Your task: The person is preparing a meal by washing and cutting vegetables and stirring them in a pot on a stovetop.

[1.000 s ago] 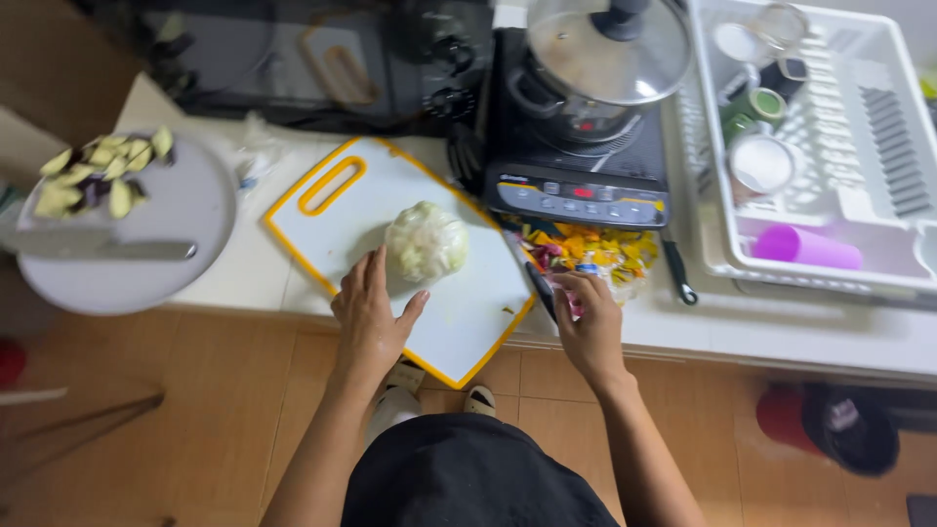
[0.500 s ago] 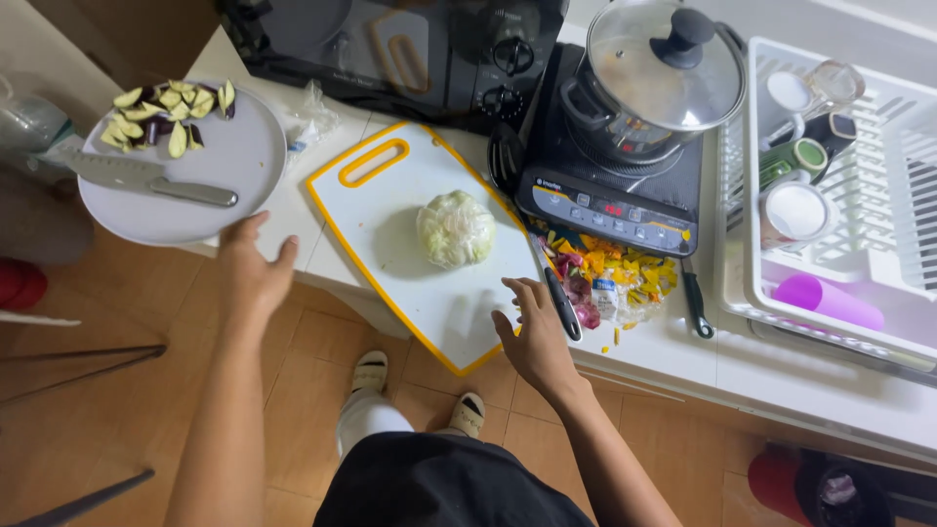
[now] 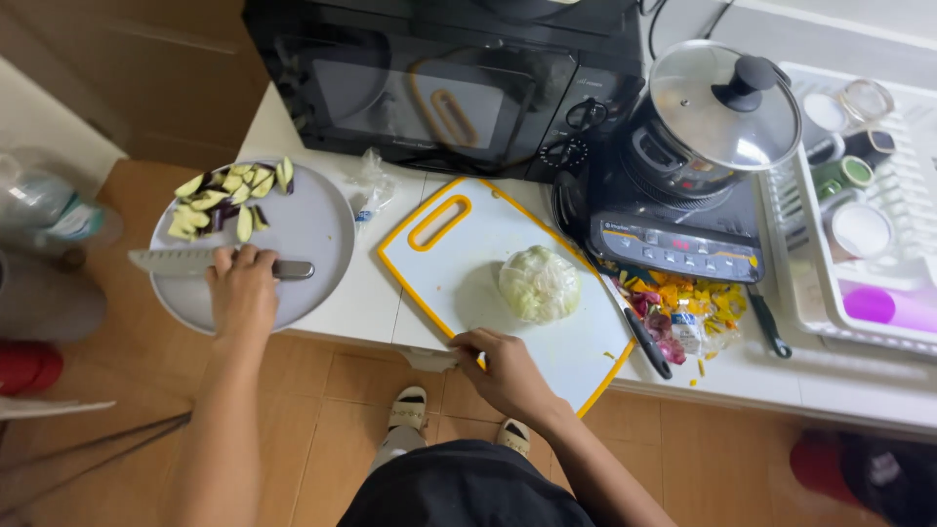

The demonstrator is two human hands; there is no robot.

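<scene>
Microwave, black, sits at the back of the white bench, behind the cutting board. Board is white w/ orange rim & handle slot, lying at an angle, front corner hanging over the bench edge. Right of the board: black induction cooker w/ a pot under a glass lid. Further right, white dish rack w/ cups and a purple one on its side. Left of the board: round grey plate, also partly over the bench edge, w/ eggplant slices heaped at its far-left side.

On the board, approx centre, a pale cabbage chunk, nothing touching it. Between board & cooker: black-handled knife and a colourful heap of wrappers.

Left hand lies over the plate, fingers on the handle of a big knife that rests across the plate, blade pointing away from the board; grip looks loose, fingers draped rather than clenched. Right hand at the board's near edge, fingers curled on the rim; can't tell how firmly it's grasping.
</scene>
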